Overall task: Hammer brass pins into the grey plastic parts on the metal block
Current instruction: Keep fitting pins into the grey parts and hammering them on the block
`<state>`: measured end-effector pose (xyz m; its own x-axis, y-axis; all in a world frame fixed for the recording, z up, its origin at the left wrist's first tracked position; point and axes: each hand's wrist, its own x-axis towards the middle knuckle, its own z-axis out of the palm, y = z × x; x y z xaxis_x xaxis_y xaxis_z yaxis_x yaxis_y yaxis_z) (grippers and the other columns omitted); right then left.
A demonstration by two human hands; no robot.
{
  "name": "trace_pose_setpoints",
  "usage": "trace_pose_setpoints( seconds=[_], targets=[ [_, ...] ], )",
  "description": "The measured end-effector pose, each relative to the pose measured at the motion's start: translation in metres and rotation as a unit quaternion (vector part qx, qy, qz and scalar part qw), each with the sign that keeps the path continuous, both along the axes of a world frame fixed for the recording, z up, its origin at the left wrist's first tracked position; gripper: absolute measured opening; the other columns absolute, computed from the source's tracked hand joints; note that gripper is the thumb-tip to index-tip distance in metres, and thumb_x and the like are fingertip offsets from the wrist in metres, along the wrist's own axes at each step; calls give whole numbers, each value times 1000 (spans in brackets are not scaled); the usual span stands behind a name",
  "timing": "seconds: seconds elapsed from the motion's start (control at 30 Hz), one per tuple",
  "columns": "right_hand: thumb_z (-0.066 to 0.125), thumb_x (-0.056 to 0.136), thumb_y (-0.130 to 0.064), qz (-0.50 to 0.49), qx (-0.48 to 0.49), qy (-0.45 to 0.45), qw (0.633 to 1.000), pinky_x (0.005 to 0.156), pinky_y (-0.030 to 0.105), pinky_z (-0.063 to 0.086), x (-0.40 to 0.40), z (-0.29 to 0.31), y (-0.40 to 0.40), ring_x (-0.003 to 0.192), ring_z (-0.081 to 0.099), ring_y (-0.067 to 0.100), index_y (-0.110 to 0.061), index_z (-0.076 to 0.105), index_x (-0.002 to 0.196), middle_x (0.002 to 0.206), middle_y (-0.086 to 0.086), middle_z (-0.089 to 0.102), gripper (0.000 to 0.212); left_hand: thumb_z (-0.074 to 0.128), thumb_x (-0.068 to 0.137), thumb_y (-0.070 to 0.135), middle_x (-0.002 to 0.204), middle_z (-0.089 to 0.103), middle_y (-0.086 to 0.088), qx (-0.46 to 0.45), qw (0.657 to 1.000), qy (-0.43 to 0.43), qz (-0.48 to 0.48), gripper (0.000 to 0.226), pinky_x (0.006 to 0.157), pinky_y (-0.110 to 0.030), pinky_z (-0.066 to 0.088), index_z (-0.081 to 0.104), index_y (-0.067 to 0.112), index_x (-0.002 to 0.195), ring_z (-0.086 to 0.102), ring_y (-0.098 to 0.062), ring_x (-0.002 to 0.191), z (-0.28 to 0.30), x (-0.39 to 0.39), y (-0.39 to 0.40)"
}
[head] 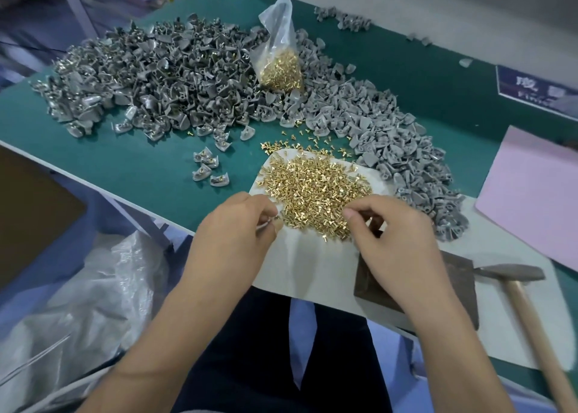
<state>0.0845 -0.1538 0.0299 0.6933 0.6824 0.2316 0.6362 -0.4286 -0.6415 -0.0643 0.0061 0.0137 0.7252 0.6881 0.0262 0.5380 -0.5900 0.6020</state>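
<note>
Reaching over the near edge of the green tabletop (131,162), both hands work at a heap of brass pins (316,190) spread on a white sheet (300,265). The left hand (234,228) has its fingers curled, pinching a small grey plastic part (271,220) just beside the heap's left edge. The right hand (387,228) has its fingertips curled down into the pins; whether it grasps one cannot be told. Partly under the right wrist lies the metal block (450,284), with a hammer (519,284) just beside it at the right.
</note>
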Motion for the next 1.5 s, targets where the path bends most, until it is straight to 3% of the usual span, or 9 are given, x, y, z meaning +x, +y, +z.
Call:
trace_pose_setpoints(
  seconds=[0.17,0.37,0.47,0.57,0.67,0.77,0.97,1.17,1.5],
  targets=[
    [69,93,-22,4,-5,-10,1000,76,29,50,-1,0,-2,81,61,4,-27,74,88,84,-21,69,9,68,94,27,87,57,9,5,1000,-18,-4,7,71,-33,43,69,27,87,53,-10,80,1,1,-2],
    [68,95,-24,12,-10,-4,1000,77,40,52,-1,-2,-2,83,61,6,-27,74,89,84,-18,69,9,53,99,44,94,50,12,55,997,52,-21,16,70,-30,33,60,30,96,45,-9,99,-2,1,3],
    [69,95,-21,13,31,6,999,82,32,51,-3,2,-4,87,62,7,-24,76,93,87,-17,70,8,50,98,48,95,52,14,62,997,9,-34,21,73,-30,37,61,30,97,46,-7,98,-1,0,-1],
    [72,94,-20,41,111,25,993,81,18,46,-12,10,-10,93,64,11,-25,77,99,91,-16,71,8,54,91,56,86,60,21,-62,989,-128,-38,23,67,-21,39,63,35,88,52,1,81,7,1,-16],
    [76,89,-26,72,140,52,986,83,34,53,-25,13,-19,95,67,15,-29,77,101,95,-19,70,13,61,87,52,70,61,25,-247,940,-226,-72,22,56,-9,36,68,31,84,49,4,60,19,9,-35],
    [75,87,-30,38,164,38,985,83,50,52,-29,12,-35,94,65,17,-31,77,98,93,-21,69,12,63,85,51,73,66,15,-324,905,-244,-127,26,60,-10,40,72,27,81,53,3,67,26,24,-49],
    [74,87,-34,-43,186,41,981,79,49,53,-19,13,-79,95,68,19,-37,74,96,95,-16,71,10,67,83,52,81,76,5,-358,886,-200,-217,27,65,-19,49,78,27,83,65,-4,73,29,58,-74],
    [71,89,-30,-193,180,54,963,77,8,44,10,5,-115,89,67,6,-37,70,87,92,-18,72,7,71,89,40,84,72,23,-160,953,-91,-241,6,69,-18,47,75,36,86,64,4,78,32,111,-66],
    [71,89,-24,-229,193,92,950,75,7,42,18,-13,-128,86,65,7,-33,70,87,88,-14,70,9,74,82,53,83,64,26,114,935,97,-322,17,58,-23,33,61,44,89,57,3,78,44,172,-74]
  ],
)
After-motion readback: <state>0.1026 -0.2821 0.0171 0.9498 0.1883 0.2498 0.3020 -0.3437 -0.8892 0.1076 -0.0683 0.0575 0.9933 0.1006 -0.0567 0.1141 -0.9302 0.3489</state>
